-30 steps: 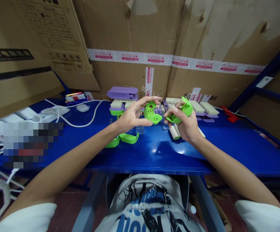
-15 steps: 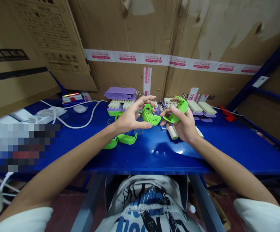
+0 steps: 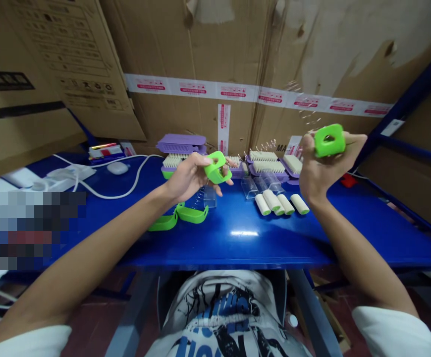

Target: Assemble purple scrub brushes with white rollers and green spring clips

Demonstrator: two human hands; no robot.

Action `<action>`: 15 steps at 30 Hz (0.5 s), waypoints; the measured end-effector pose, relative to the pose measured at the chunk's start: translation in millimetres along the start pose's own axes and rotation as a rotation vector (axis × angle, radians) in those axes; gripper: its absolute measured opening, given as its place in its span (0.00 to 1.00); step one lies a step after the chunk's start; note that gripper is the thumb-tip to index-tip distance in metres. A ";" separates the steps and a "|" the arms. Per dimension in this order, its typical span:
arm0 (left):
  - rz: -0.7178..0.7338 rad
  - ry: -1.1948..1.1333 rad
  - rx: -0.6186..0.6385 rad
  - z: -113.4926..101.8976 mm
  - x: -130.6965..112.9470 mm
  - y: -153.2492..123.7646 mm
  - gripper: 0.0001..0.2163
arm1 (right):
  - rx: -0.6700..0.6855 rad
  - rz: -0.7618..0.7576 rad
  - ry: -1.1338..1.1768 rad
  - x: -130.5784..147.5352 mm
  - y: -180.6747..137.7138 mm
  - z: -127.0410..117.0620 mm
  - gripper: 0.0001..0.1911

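My left hand (image 3: pixel 188 176) is closed on a green plastic shell piece (image 3: pixel 216 168) held just above the blue table (image 3: pixel 238 233). My right hand (image 3: pixel 321 166) is raised to the right, closed on a second green shell piece (image 3: pixel 329 140). Below and between the hands lie several cream rollers (image 3: pixel 280 203) and clear plastic covers (image 3: pixel 262 184). Two more green shell pieces (image 3: pixel 180 217) lie flat on the table under my left wrist, next to a small clear part (image 3: pixel 209 196).
Brushes with cream bristles on purple and green bases (image 3: pixel 271 162) line the back of the table, beside a stack of purple lids (image 3: pixel 181 143). White cables and a power strip (image 3: pixel 74 173) lie at the left. Cardboard boxes (image 3: pixel 238 59) wall the back. A red item (image 3: pixel 347 179) lies at the right.
My hands have parted. The right hand has swung up and to the right with its green piece. The left hand has turned its green piece and stayed near the table's middle.
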State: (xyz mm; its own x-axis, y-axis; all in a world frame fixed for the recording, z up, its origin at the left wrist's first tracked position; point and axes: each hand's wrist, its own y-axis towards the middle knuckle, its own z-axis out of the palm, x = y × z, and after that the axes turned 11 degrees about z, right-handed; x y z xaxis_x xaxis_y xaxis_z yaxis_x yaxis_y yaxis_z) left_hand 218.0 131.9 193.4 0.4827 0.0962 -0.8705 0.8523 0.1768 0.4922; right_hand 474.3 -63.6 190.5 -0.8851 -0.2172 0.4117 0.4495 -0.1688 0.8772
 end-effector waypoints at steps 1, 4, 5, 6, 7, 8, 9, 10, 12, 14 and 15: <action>0.018 0.051 -0.012 -3.8 -0.5 1.2 0.24 | -0.001 0.122 0.054 -3.0 4.9 -0.3 0.27; 0.145 0.409 -0.023 -15.2 -3.9 3.1 0.24 | 0.078 0.453 0.230 -4.4 13.9 -3.0 0.29; 0.198 0.573 0.012 -17.3 -5.7 2.7 0.25 | 0.115 0.538 0.255 -3.4 15.1 -4.0 0.29; 0.240 0.725 0.076 -17.8 -7.5 1.5 0.25 | 0.150 0.605 0.263 -2.1 15.6 -4.7 0.29; 0.264 0.846 0.164 -16.4 -9.1 -0.4 0.26 | 0.175 0.652 0.265 -0.8 15.2 -5.0 0.28; 0.271 0.930 0.259 -13.1 -10.2 -2.9 0.26 | 0.194 0.683 0.263 0.6 14.2 -4.8 0.28; 0.265 0.991 0.351 -8.1 -10.4 -5.9 0.28 | 0.220 0.701 0.260 2.0 12.5 -4.3 0.28; 0.263 1.055 0.430 -1.5 -9.6 -9.5 0.29 | 0.248 0.706 0.256 3.6 10.3 -3.4 0.28; 0.299 1.233 0.533 14.5 -4.9 -17.4 0.32 | 0.290 0.700 0.252 7.2 4.7 -1.0 0.28; 0.385 1.449 0.579 31.8 3.3 -25.9 0.34 | 0.310 0.700 0.255 11.1 -1.4 1.3 0.27; 0.440 1.543 0.586 40.0 8.3 -29.9 0.34 | 0.319 0.699 0.260 12.9 -4.4 2.3 0.28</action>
State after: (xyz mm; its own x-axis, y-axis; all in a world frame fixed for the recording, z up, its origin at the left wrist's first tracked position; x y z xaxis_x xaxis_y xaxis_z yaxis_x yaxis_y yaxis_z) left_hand 204.6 88.3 171.6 0.3569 0.8850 0.2991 0.8424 -0.4433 0.3065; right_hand 460.7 -63.5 192.5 -0.3380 -0.3939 0.8548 0.7974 0.3625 0.4824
